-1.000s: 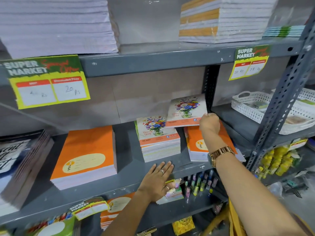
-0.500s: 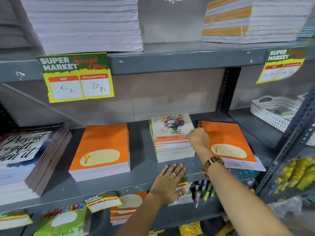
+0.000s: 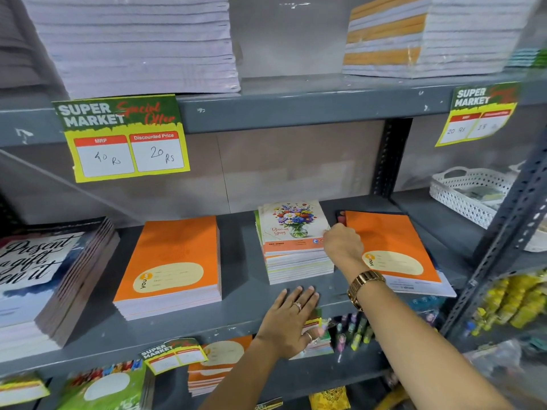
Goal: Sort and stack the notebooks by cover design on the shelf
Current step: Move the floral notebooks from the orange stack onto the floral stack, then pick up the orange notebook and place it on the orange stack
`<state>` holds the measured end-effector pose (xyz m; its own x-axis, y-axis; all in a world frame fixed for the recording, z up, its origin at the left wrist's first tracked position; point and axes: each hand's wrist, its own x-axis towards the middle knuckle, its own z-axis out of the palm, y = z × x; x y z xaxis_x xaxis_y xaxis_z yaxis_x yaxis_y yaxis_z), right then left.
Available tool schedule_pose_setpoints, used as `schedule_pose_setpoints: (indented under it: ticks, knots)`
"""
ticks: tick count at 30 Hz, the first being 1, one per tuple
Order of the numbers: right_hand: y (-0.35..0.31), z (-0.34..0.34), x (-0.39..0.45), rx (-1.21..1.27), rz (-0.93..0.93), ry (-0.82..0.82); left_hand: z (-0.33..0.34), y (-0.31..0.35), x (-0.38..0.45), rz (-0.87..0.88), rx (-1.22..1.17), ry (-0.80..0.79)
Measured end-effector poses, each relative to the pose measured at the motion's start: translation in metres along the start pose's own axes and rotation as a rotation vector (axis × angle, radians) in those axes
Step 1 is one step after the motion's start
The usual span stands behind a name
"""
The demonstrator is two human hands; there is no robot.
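Observation:
On the grey middle shelf (image 3: 242, 303) a stack of floral-cover notebooks (image 3: 291, 229) stands between two orange piles. One orange stack (image 3: 177, 253) lies to its left. Another orange notebook pile (image 3: 390, 247) lies askew to its right, on top of white and dark covers. My right hand (image 3: 342, 242), with a gold watch on the wrist, has its fingers curled on the right edge of the top floral notebook, which lies flat on its stack. My left hand (image 3: 288, 321) rests flat and open on the shelf's front edge.
A stack of dark lettered notebooks (image 3: 35, 261) fills the shelf's left end. A white basket (image 3: 467, 190) sits in the right bay behind a slanted metal post (image 3: 509, 232). Tall paper stacks (image 3: 133, 39) fill the shelf above. Pens (image 3: 352, 329) and more notebooks lie below.
My right hand carried a floral notebook from above the right orange pile leftward and set it down on the floral stack. My left hand stayed on the shelf edge.

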<state>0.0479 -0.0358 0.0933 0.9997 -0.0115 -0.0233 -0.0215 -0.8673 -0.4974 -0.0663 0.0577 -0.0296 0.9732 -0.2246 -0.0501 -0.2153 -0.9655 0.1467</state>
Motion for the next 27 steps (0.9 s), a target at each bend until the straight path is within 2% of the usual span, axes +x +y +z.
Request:
schedule_pose_setpoints:
  ticks: [10, 15, 19, 27]
  knots:
    - [0.057, -0.011, 0.019, -0.073, 0.084, 0.180, -0.005, 0.014, 0.020, -0.002, -0.021, -0.024]
    - [0.100, -0.016, 0.036, -0.141, 0.214, 0.119, -0.006, 0.027, 0.042, 0.036, -0.050, -0.030]
    - [0.130, -0.021, 0.044, -0.228, 0.351, 0.019, -0.007, 0.039, 0.060, -0.011, -0.109, 0.053]
    - [0.146, -0.021, 0.057, -0.261, 0.438, -0.068, -0.015, 0.063, 0.094, -0.066, -0.213, 0.041]
